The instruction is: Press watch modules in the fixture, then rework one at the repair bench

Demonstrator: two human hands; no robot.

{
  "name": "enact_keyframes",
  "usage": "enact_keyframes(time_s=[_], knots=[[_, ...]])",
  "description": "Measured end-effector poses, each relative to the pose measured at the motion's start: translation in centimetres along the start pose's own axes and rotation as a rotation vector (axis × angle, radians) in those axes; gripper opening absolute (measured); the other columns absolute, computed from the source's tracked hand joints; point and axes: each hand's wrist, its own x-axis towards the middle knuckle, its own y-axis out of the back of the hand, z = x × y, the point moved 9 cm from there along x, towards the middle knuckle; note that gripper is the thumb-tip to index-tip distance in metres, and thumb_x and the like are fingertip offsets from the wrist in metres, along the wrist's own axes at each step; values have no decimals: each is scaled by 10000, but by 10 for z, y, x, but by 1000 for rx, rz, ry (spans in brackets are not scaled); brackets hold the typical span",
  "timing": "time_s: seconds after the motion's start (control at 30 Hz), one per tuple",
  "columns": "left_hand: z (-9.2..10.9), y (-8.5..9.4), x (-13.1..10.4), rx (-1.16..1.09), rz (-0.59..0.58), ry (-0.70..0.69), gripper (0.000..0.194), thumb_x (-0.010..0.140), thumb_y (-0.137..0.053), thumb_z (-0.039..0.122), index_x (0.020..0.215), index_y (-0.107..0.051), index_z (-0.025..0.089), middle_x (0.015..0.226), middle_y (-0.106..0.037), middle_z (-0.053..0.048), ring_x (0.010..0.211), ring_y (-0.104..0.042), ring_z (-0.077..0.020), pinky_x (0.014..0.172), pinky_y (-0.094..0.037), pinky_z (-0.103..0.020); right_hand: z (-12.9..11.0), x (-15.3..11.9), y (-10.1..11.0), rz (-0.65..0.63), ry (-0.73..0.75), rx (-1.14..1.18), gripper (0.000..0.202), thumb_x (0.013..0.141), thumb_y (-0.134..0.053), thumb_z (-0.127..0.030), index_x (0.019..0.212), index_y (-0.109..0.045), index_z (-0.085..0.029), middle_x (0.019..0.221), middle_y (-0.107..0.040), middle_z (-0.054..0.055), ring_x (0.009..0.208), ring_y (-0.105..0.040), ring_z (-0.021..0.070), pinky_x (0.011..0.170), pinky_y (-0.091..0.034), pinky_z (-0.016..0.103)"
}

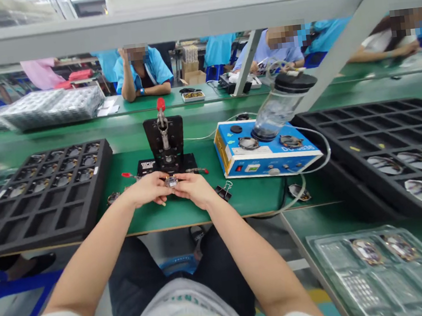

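Between my two hands is a small round electronic part [171, 182], silvery on top, held just in front of a black toggle-clamp fixture [166, 147] with a red-tipped lever. My left hand [149, 188] pinches it from the left side. From the right, the fingers of my right hand [193, 187] close on the same part. Another round part [113, 198] lies on the green bench left of my left hand. A black binder clip [224, 191] rests to the right of my right hand.
A black foam tray [74, 220] with round parts stands at left. At right are a blue dispenser box [249, 166] with a clear bottle [277, 108], a tube, a larger black tray [351, 163] and a clear plastic tray [342, 260]. People sit across the bench.
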Motion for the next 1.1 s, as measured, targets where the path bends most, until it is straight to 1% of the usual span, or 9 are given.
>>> enact_keyframes(time_s=[0.13, 0.23, 0.33, 0.47, 0.6, 0.73, 0.83, 0.97, 1.1], knots=[[-38, -16, -57, -156, 90, -22, 661, 794, -856, 498, 1332, -612, 202, 866, -696, 3, 678, -690, -133, 543, -609, -238, 26, -55, -7, -42, 4, 15, 618, 654, -1001, -258, 1227, -775, -208, 890, -836, 17, 803, -796, 164, 867, -684, 337], [-63, -23, -87, -335, 180, -65, 589, 832, -834, 552, 1271, -680, 192, 883, -714, -23, 715, -703, -153, 551, -607, -243, 32, -91, -22, -136, 113, -41, 564, 796, -896, -236, 1340, -748, -267, 1005, -846, 15, 870, -801, 155, 875, -671, 324], [-76, -26, -102, -457, 209, -96, 507, 819, -879, 525, 1172, -753, 183, 844, -748, -31, 691, -702, -153, 572, -609, -245, 31, -112, -38, -219, 223, -130, 533, 908, -763, -169, 1421, -707, -302, 1066, -840, 16, 876, -804, 143, 853, -666, 307], [-69, -26, -111, -466, 209, -181, 334, 841, -895, 437, 1054, -817, 192, 843, -793, -40, 689, -709, -141, 650, -625, -250, 25, -117, -50, -264, 278, -157, 538, 931, -719, -110, 1421, -707, -330, 1082, -835, 8, 869, -799, 128, 844, -658, 285], [-51, -25, -121, -488, 248, -284, 313, 847, -898, 391, 1091, -839, 204, 922, -827, -70, 713, -726, -155, 657, -636, -265, 22, -116, -54, -273, 198, 40, 453, 940, -781, -178, 1355, -733, -352, 1066, -838, -1, 867, -798, 130, 826, -666, 286], [-47, -28, -128, -515, 284, -295, 292, 857, -894, 335, 1129, -845, 240, 913, -832, -53, 695, -733, -147, 636, -635, -250, 29, -117, -49, -165, 105, 128, 463, 864, -908, -312, 1295, -739, -301, 1042, -837, 38, 833, -792, 161, 810, -688, 325], [-50, -34, -129, -512, 269, -283, 300, 882, -871, 333, 1171, -836, 262, 907, -833, -46, 730, -759, -169, 662, -652, -271, 39, -117, -47, -89, 55, 195, 433, 848, -923, -428, 1207, -722, -293, 937, -820, 19, 727, -765, 147, 709, -682, 283], [-52, -39, -130, -342, 290, -275, 329, 916, -831, 382, 1224, -815, 266, 1084, -830, -80, 904, -775, -217, 807, -677, -339, 47, -119, -44, 7, 42, 248, 394, 842, -918, -483, 1066, -654, -295, 996, -777, -5, 769, -752, 143, 665, -676, 263], [-36, -34, -136, -119, 392, -387, 192, 960, -773, 345, 1116, -836, 252, 1157, -810, -91, 1023, -764, -228, 900, -652, -334, 46, -124, -43, 9, 51, 193, 463, 833, -921, -504, 1166, -660, -317, 1136, -764, 26, 852, -764, 171, 694, -696, 304]])
